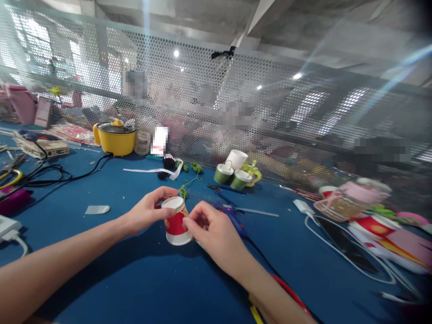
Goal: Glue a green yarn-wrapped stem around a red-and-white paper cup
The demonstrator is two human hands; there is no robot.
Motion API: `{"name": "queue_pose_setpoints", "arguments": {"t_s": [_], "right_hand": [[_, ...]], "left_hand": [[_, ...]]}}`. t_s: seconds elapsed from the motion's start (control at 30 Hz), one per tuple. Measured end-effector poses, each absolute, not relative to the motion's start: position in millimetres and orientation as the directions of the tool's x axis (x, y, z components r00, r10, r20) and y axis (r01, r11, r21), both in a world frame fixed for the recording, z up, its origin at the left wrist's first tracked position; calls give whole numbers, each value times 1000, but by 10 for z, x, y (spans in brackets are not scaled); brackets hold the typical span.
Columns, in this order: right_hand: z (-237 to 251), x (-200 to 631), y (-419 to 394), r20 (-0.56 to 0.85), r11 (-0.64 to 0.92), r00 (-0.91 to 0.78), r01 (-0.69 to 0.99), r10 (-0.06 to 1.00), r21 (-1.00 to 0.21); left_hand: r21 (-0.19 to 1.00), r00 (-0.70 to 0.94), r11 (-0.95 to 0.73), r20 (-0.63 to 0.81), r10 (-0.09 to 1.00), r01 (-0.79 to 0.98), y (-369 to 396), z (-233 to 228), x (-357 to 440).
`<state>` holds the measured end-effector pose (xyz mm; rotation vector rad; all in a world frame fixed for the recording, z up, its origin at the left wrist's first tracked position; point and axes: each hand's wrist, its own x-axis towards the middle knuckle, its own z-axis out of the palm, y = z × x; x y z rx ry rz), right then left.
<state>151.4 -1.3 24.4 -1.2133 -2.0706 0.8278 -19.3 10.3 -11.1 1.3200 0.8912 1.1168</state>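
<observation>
Both forearms enter from the bottom edge and meet near the middle of the frame over a blue, felt-like worktop [111,274]. Between them stands a small paper cup [175,221], red with white rims and a white lid-like top, tilted slightly left, its base on or just above the cloth. Left hand [148,212] reaches in from the lower left, fingers curled around the cup's upper rim, thumb and forefinger pinching it. Right hand [211,229] comes from the lower right, its fingers closed in a pinch against the cup's side; what they nip is too small to tell. A green cord [185,189] lies just behind the cup. Farther back, centre, sit green and white cups [232,171]. At upper left a glossy yellow pot [115,137] with a lid trails a black cable [60,177]. A perforated metal screen [276,103] closes the worktop's far edge under a concrete ceiling.
</observation>
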Motion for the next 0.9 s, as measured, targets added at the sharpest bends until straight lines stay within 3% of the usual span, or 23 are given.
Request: {"name": "queue_pose_setpoints", "arguments": {"t_s": [0.1, 0.47, 0.77, 0.9], "right_hand": [[277, 1538, 20, 122, 302, -395, 433, 911, -849], [364, 1594, 76, 321, 532, -437, 551, 841, -643], [345, 1608, 98, 318, 552, -469, 539, 824, -637], [340, 1610, 99, 290, 516, -462, 498, 838, -697]], "left_hand": [[988, 306, -78, 116, 945, -131, 106, -126, -198], [964, 437, -5, 125, 891, -266, 94, -122, -202], [940, 494, 69, 113, 862, -334, 85, -110, -201], [915, 530, 90, 146, 836, -394, 96, -156, -215]]}}
